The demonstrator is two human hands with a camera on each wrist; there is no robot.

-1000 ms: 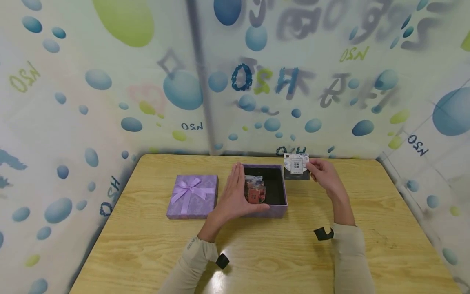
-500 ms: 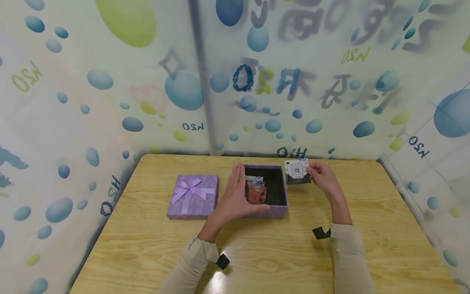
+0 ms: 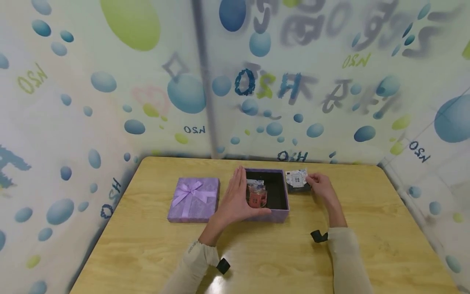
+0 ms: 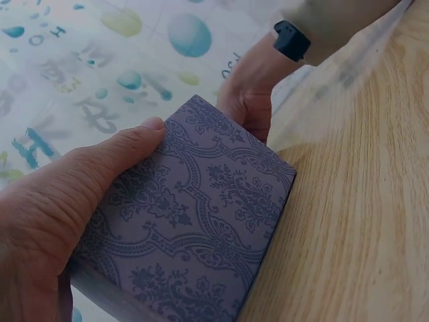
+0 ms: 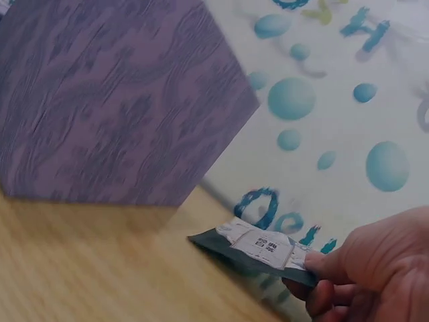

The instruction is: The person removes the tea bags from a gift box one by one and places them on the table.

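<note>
My left hand [image 3: 236, 200] rests on the open purple gift box [image 3: 280, 215], its straight fingers along the left side. In the left wrist view the thumb lies straight against the patterned front wall. Several small printed sachets [image 3: 256, 199], one with a red label, lie in the left part of the box. Right of the box, my right hand [image 3: 323, 188] pinches the edge of a flat white-and-black sachet [image 3: 297, 179] between thumb and fingers. In the right wrist view this sachet [image 5: 261, 249] is tilted and slightly bent, close above the table; contact cannot be told.
The purple lid [image 3: 193, 200] with a ribbon bow lies left of the box. Light wooden table [image 3: 279, 261] extends in front and to the right. A printed wall sheet [image 3: 257, 118] stands behind the table's back edge.
My right hand has lowered the white-and-black sachet towards the table beside the box, tilting it flatter. The left hand stays on the box. The head view has shifted slightly.
</note>
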